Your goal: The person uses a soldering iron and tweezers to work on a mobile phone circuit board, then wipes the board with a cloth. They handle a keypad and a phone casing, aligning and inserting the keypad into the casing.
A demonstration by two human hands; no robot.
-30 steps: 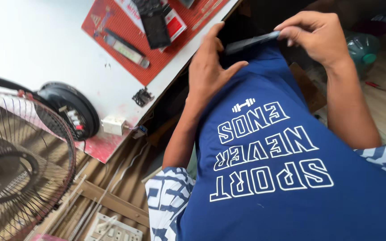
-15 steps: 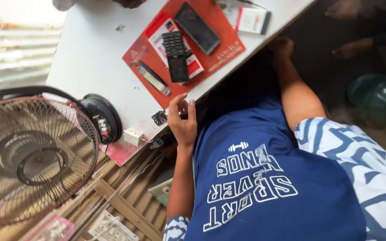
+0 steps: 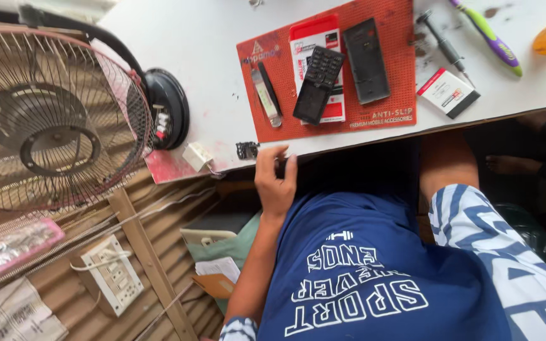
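White worktop (image 3: 210, 95) under red mat (image 3: 399, 38), fan (image 3: 52, 120) alongside, left hand (image 3: 275, 183) at edge.

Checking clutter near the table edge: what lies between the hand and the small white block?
In the head view, a small dark metal part lies between the left hand and the white block.

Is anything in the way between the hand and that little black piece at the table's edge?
Nothing visible. The left hand curls over the white table's edge, and the little black piece lies just beside its fingertips.
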